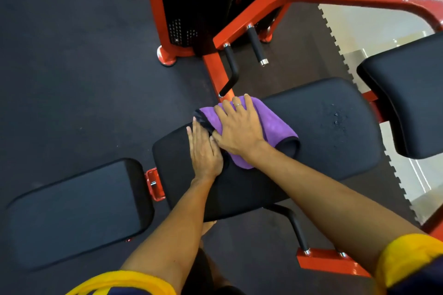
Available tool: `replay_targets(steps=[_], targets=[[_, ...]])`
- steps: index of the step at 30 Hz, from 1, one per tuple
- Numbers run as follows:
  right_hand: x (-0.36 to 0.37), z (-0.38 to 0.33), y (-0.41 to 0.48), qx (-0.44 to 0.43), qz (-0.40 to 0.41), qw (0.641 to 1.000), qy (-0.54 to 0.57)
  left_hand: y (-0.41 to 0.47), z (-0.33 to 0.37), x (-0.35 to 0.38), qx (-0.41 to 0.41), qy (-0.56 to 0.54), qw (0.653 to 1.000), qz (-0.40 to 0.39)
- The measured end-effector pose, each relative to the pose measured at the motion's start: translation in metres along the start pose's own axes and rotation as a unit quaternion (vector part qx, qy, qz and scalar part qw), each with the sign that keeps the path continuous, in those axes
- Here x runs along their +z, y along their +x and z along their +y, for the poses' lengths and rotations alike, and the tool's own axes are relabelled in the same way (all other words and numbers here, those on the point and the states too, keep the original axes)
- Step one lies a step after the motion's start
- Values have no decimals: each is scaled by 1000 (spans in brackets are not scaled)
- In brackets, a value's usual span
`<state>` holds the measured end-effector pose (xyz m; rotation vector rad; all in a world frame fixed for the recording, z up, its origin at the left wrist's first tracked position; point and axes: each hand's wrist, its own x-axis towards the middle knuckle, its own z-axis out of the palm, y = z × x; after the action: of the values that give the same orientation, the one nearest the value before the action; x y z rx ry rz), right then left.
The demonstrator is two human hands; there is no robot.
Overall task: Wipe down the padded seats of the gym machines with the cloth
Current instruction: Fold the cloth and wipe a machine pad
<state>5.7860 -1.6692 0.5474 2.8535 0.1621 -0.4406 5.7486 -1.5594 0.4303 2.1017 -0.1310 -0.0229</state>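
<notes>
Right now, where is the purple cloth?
In the head view the purple cloth lies near the centre, on the far edge of the middle black seat pad, pressed under the right hand; the left hand rests on the pad beside it.

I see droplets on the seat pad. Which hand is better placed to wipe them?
Right hand: it presses the purple cloth, nearer the droplets; left hand rests on the seat pad beside it.

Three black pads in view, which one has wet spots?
The middle pad, the one under the purple cloth: droplets glisten on its bare right part. The left pad and the right pad show none.
</notes>
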Motion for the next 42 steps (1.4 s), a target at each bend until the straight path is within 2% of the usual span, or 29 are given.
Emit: replay_targets(steps=[2,5,8,15,18,23,27,30,33,38,41,42], targets=[[-9,15,-2,-8,11,1000,17,0,1,-2,4,3,1000,1],[-20,52,-9,32,38,999,4,-1,5,-4,8,18,1000,5],[-24,69,-15,46,31,998,-14,0,6,-4,1,24,1000,5],[-17,-6,26,-10,-62,998,26,-3,3,-2,-41,10,999,-14],[-25,28,15,-22,-46,998,29,1,3,-3,-13,23,1000,4],[-40,102,-19,45,34,998,-6,3,13,-7,-14,40,999,-2],[-36,74,-3,82,5,997,14,4,11,-7,-18,48,999,-13],[-30,44,5,49,-28,997,47,3,10,-6,-21,58,998,-20],[-37,63,-4,27,-4,997,71,5,16,-8,-31,66,997,-24],[-49,141,-38,120,107,987,29,14,49,7,-96,62,993,-5],[-53,142,-37,204,116,972,22,21,68,16,-106,42,993,4],[-52,132,-34,205,105,973,25,22,72,18,-112,36,993,6]])
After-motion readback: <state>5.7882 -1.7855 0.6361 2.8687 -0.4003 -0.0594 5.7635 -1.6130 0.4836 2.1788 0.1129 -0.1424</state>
